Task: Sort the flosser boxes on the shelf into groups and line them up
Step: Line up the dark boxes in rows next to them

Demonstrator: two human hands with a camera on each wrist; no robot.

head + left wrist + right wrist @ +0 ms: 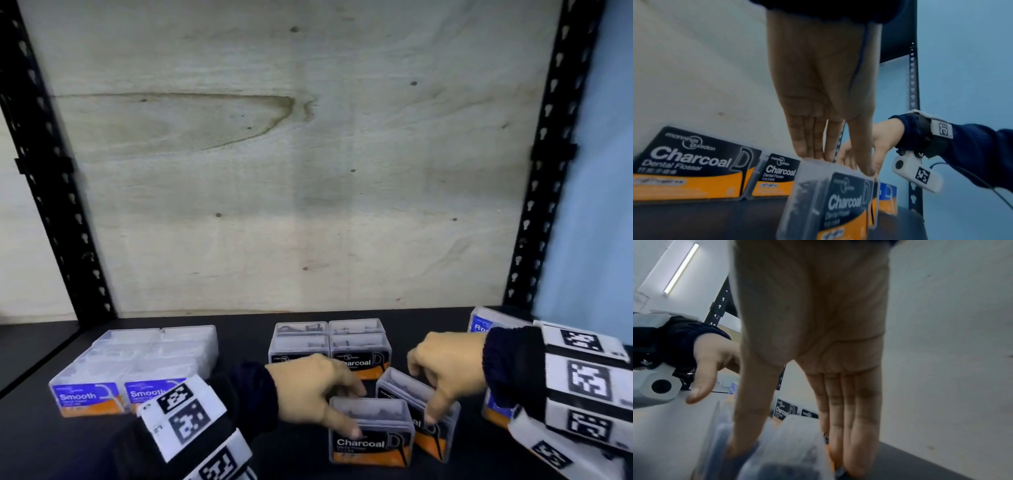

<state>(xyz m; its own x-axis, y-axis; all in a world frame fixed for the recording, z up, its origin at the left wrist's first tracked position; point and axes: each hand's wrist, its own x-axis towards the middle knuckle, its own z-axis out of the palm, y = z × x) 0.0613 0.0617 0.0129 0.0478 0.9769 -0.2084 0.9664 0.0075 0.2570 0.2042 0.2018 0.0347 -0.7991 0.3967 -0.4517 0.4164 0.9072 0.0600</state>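
Two clear Charcoal flosser boxes stand at the shelf front. My left hand [354,411] pinches the nearer Charcoal box [370,445], thumb on its black-and-orange label, fingers over the back of the lid. The left wrist view shows that left hand [840,164] on the same box [842,204]. Just behind and to the right, my right hand [423,394] pinches a second Charcoal box [399,383], which is turned at an angle. In the right wrist view the right hand [791,456] has the thumb and fingers on opposite sides of this blurred box [793,434].
Several Smooth boxes [137,363] form a tidy block at the left of the black shelf [246,329]. A Charcoal block [329,346] stands mid-shelf behind my hands. Blue-labelled boxes [483,325] at the right are partly hidden by my right wrist. Black uprights [51,192] frame the bay.
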